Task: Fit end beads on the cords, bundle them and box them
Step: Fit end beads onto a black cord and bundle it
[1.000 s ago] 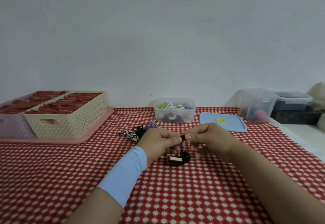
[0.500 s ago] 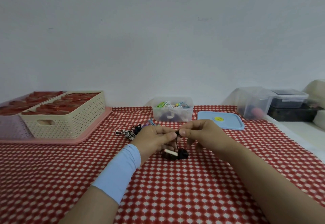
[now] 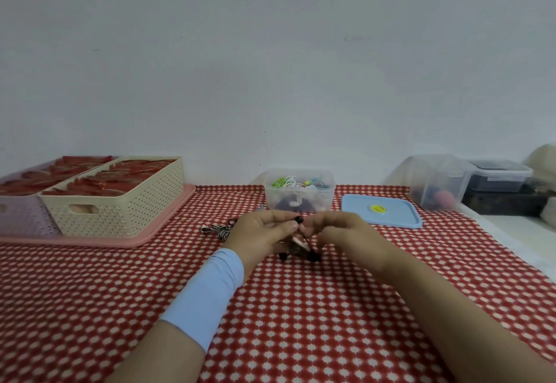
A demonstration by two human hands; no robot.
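Observation:
My left hand (image 3: pixel 261 235) and my right hand (image 3: pixel 341 230) meet above the red-and-white cloth, both pinching the top of a black cord (image 3: pixel 305 239). A small black bead (image 3: pixel 299 219) sits at the cord's end between my fingertips. The cord hangs down to a dark bundle with a pale band (image 3: pixel 296 251) and further black beads near the cloth. A clear box (image 3: pixel 300 191) holding coloured cords stands just behind my hands. Its blue lid (image 3: pixel 381 214) lies flat to the right.
A black-and-white striped cord (image 3: pixel 218 230) lies left of my hands. At the far left a cream basket (image 3: pixel 120 202) with red items stands on a pink tray (image 3: pixel 150 232). Clear and dark containers (image 3: pixel 439 184) stand at the back right, beside the table's right edge.
Both hands have lifted slightly with the cord end, and the dangling bundle has risen and swung. The black bead now shows at my fingertips.

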